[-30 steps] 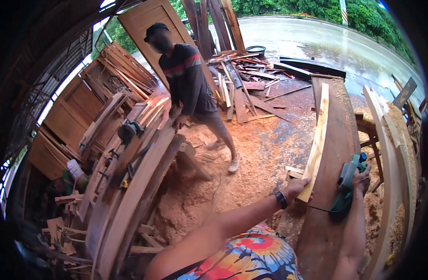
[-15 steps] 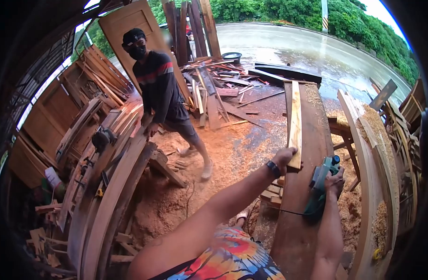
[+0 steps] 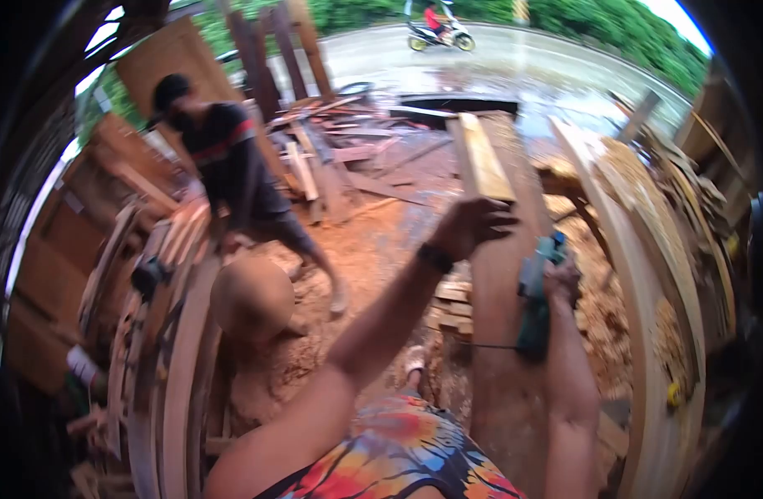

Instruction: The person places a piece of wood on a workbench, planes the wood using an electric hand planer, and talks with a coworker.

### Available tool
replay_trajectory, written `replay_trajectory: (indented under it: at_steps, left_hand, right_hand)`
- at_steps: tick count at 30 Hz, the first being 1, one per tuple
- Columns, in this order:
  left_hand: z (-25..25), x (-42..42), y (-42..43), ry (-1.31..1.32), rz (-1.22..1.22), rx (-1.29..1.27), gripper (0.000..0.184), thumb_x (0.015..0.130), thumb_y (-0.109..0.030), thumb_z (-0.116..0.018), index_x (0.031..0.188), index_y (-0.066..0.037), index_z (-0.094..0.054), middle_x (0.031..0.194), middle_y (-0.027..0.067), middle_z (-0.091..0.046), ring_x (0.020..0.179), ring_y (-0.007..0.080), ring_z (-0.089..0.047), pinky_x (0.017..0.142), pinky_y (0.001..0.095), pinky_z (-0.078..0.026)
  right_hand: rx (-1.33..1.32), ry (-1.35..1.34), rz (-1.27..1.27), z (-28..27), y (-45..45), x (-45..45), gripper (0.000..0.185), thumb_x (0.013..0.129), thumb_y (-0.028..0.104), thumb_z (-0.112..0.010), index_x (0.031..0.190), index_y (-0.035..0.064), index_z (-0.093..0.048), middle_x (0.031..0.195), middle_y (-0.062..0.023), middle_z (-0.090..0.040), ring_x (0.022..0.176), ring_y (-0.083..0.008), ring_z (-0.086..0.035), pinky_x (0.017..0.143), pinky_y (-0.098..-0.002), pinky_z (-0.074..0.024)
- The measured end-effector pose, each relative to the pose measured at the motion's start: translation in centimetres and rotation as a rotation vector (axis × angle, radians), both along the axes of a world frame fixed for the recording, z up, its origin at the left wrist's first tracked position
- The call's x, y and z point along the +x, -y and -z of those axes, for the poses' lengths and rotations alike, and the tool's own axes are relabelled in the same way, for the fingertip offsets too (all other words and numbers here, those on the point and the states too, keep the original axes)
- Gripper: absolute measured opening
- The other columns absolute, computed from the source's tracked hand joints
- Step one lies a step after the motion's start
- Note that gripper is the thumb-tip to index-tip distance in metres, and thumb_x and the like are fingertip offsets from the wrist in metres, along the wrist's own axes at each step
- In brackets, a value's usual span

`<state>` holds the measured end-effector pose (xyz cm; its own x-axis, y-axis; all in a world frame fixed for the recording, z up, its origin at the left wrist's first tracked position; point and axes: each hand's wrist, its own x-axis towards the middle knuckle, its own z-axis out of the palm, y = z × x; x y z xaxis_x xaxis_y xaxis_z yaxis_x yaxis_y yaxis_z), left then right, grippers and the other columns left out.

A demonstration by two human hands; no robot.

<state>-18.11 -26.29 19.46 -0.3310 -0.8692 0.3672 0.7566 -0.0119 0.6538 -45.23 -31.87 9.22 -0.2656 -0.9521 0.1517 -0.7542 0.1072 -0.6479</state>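
Note:
My left hand is off the pale wooden strip, just short of its near end, with the fingers spread and nothing in them. The strip lies lengthwise on a wide brown board. My right hand is wrapped round the handle of a green electric planer, which rests on the right side of that board. A dark cord runs left from the planer's rear. Motion blur softens both hands.
A co-worker in a dark shirt bends over a bench of long planks at left. Long boards with shavings stand at right. Scrap wood is piled ahead. A motorcycle is on the wet road beyond.
My left hand has let go of the strip's near end and opened. My right hand stays on the planer. The co-worker's head has turned down; a motorcycle has come into view.

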Motion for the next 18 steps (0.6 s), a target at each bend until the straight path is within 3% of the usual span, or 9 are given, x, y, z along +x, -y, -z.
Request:
replay_trajectory:
  at_steps: [1, 2, 5, 8, 9, 18]
  left_hand:
    - [0.0, 0.4, 1.0, 0.001, 0.049, -0.049, 0.035, 0.096, -0.030, -0.056, 0.116, -0.002, -0.066, 0.142, 0.0220, -0.053, 0.124, 0.0381, -0.058, 0.103, 0.0474, -0.049]
    - [-0.5, 0.7, 1.4, 0.226, -0.075, 0.022, 0.036, 0.098, -0.030, -0.052, 0.121, -0.006, -0.066, 0.144, 0.0186, -0.053, 0.126, 0.0376, -0.057, 0.104, 0.0462, -0.048]
    - [-1.6, 0.9, 1.2, 0.102, 0.001, -0.042, 0.037, 0.096, -0.026, -0.054, 0.120, 0.000, -0.066, 0.143, 0.0193, -0.054, 0.124, 0.0313, -0.058, 0.101, 0.0412, -0.049]
    - [-3.9, 0.2, 0.9, 0.187, -0.078, 0.158, 0.037, 0.093, -0.019, -0.058, 0.122, 0.003, -0.062, 0.139, 0.0208, -0.056, 0.117, 0.0285, -0.062, 0.095, 0.0361, -0.052]
    - [-4.0, 0.1, 1.1, 0.200, -0.093, 0.116, 0.034, 0.097, -0.025, -0.054, 0.116, 0.001, -0.066, 0.138, 0.0198, -0.058, 0.119, 0.0309, -0.062, 0.095, 0.0389, -0.053]
    - [-6.9, -0.2, 2.2, 0.155, 0.008, 0.035, 0.035, 0.097, -0.017, -0.056, 0.123, 0.006, -0.060, 0.134, 0.0208, -0.060, 0.113, 0.0286, -0.065, 0.090, 0.0344, -0.056]
  right_hand:
    - [-0.056, 0.020, -0.026, 1.7, 1.0, -0.4, 0.048, 0.081, 0.033, -0.062, 0.122, 0.0088, -0.054, 0.109, -0.0229, -0.068, 0.101, -0.0460, -0.066, 0.087, -0.0574, -0.0521]
    - [-0.057, -0.041, 0.010, 0.8, 0.2, -0.1, 0.046, 0.083, 0.033, -0.059, 0.121, 0.0078, -0.054, 0.114, -0.0241, -0.066, 0.104, -0.0464, -0.065, 0.088, -0.0582, -0.0520]
    - [0.032, -0.055, -0.001, -2.0, -1.7, 0.1, 0.051, 0.083, 0.032, -0.058, 0.129, 0.0123, -0.048, 0.116, -0.0266, -0.065, 0.107, -0.0462, -0.064, 0.089, -0.0566, -0.0534]
    - [0.035, -0.083, 0.031, -2.1, -1.9, 0.3, 0.050, 0.083, 0.028, -0.059, 0.130, 0.0140, -0.046, 0.107, -0.0257, -0.068, 0.100, -0.0438, -0.068, 0.087, -0.0547, -0.0537]
    - [0.024, -0.076, 0.028, -2.0, -1.9, 0.3, 0.050, 0.084, 0.028, -0.060, 0.129, 0.0138, -0.046, 0.108, -0.0261, -0.068, 0.100, -0.0440, -0.068, 0.088, -0.0546, -0.0535]
    - [0.048, -0.053, 0.015, -2.1, -1.9, 0.2, 0.050, 0.085, 0.027, -0.060, 0.130, 0.0109, -0.045, 0.108, -0.0283, -0.068, 0.102, -0.0458, -0.067, 0.091, -0.0527, -0.0530]
